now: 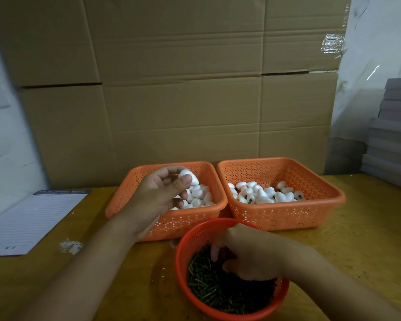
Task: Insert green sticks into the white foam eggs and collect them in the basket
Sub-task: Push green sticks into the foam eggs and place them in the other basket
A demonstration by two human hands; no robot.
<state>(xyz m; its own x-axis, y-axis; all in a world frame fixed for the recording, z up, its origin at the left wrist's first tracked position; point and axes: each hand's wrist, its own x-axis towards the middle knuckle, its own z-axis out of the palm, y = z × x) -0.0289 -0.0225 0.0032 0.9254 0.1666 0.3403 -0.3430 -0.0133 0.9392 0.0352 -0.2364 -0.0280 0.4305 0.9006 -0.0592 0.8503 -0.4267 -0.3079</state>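
Foam egg [188, 176] pinched in our left hand [159, 195] at frame centre; right hand [252, 253], fingers curled, digs among green sticks [215, 290] below, grasp unclear; next, we judge, insertion.

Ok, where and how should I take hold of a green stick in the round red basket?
Pinch one loose stick at its middle, coming from above: they lie flat and tangled, and the basket wall blocks the sides.

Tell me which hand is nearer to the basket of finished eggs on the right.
Right. The right hand reaches into the round basket of green sticks, just in front of the right square basket. The left hand holds a foam egg over the left square basket, farther away.
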